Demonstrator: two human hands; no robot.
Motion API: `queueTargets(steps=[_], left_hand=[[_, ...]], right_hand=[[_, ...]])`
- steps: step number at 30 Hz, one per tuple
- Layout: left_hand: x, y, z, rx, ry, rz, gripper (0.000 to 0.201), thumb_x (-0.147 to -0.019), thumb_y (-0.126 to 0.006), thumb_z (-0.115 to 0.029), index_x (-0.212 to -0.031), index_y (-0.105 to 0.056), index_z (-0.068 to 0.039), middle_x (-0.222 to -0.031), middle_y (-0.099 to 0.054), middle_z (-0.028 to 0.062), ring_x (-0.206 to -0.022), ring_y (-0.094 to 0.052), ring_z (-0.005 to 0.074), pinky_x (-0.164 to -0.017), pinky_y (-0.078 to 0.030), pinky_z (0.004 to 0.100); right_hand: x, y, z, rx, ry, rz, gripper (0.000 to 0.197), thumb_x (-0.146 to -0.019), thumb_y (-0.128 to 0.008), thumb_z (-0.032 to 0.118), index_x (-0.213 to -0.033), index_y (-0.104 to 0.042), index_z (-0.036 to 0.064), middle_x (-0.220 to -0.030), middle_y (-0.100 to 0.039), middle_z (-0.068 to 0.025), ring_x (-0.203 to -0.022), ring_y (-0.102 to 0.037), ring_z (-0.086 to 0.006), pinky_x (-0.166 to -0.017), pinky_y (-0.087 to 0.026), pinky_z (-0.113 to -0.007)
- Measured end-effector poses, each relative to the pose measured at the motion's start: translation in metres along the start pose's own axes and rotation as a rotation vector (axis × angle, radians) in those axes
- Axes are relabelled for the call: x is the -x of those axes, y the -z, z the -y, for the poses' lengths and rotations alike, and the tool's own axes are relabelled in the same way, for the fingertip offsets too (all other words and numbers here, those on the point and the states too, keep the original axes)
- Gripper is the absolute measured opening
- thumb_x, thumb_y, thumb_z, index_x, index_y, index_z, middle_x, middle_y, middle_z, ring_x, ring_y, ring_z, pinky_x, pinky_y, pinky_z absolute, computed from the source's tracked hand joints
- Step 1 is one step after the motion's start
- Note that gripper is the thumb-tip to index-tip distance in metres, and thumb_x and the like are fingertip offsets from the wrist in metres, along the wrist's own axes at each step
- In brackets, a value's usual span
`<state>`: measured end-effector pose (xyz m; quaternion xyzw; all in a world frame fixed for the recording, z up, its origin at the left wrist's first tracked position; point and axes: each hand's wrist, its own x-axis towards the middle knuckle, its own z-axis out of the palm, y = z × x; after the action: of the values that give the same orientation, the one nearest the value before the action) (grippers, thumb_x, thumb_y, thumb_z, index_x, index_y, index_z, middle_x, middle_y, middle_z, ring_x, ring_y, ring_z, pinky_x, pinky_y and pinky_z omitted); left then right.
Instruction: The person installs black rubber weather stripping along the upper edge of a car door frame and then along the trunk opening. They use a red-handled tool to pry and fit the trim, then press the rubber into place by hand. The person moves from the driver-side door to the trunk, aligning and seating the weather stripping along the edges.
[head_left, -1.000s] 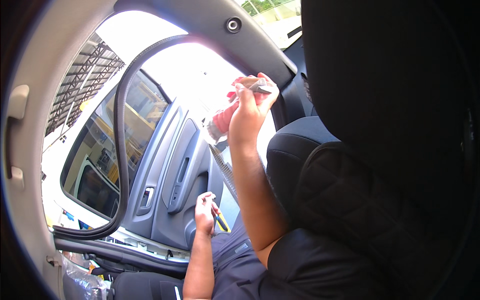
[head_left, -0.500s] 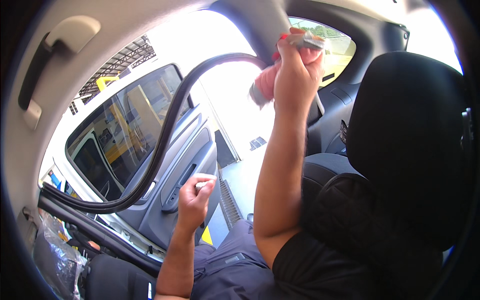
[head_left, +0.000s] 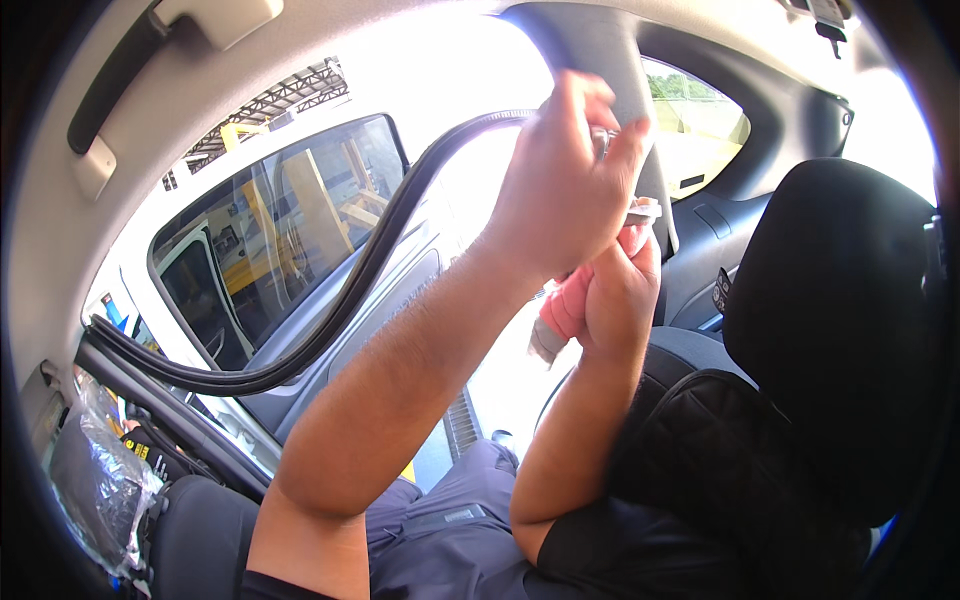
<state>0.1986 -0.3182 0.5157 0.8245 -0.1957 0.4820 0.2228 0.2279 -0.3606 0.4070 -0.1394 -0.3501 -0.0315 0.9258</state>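
Note:
My left hand [head_left: 565, 185] is raised by the grey pillar trim [head_left: 612, 65], its fingers curled around a small shiny piece [head_left: 602, 143] I cannot make out. Just below, my right hand [head_left: 622, 295] grips a crumpled pink cloth-like thing [head_left: 568, 303] with a greyish end. A thin, pale flat piece [head_left: 643, 212] sticks out at the top of that hand. Beside my left forearm, a black rubber door seal [head_left: 375, 240] hangs loose in a long curve across the door opening; its upper end passes behind my left hand.
A dark headrest [head_left: 830, 330] stands close on the right. The white car door [head_left: 280, 240] is open on the left. A beige grab handle [head_left: 120, 90] sits at the upper left, and a plastic-wrapped item [head_left: 100, 480] lies lower left.
My left hand has risen from near the door panel to the pillar. My right hand has come down with the pink cloth-like thing. The view has shifted a little.

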Motion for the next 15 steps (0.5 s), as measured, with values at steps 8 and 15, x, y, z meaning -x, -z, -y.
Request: queueTargets(steps=[8, 15], left_hand=[[-0.048, 0.000, 0.023, 0.478, 0.074, -0.447, 0.053, -0.085, -0.072, -0.007, -0.132, -0.054, 0.010, -0.125, -0.064, 0.0171, -0.110, -0.066, 0.0242, -0.095, -0.053, 0.0333], [-0.054, -0.017, 0.017, 0.559, -0.003, -0.389, 0.074, -0.086, -0.068, -0.008, -0.149, -0.039, 0.018, -0.147, -0.053, 0.0298, -0.139, -0.052, 0.0320, -0.118, -0.039, 0.0365]], right_hand=[[-0.005, 0.002, -0.007, 0.148, 0.009, -0.198, 0.016, -0.102, -0.066, 0.005, -0.117, -0.069, 0.0027, -0.086, -0.066, -0.0035, -0.073, -0.061, -0.0107, -0.064, -0.050, -0.027], [-0.009, 0.010, -0.007, 0.153, 0.064, -0.301, 0.016, -0.101, -0.065, 0.004, -0.117, -0.068, 0.0021, -0.086, -0.066, -0.0041, -0.074, -0.062, -0.0110, -0.064, -0.051, -0.027]])
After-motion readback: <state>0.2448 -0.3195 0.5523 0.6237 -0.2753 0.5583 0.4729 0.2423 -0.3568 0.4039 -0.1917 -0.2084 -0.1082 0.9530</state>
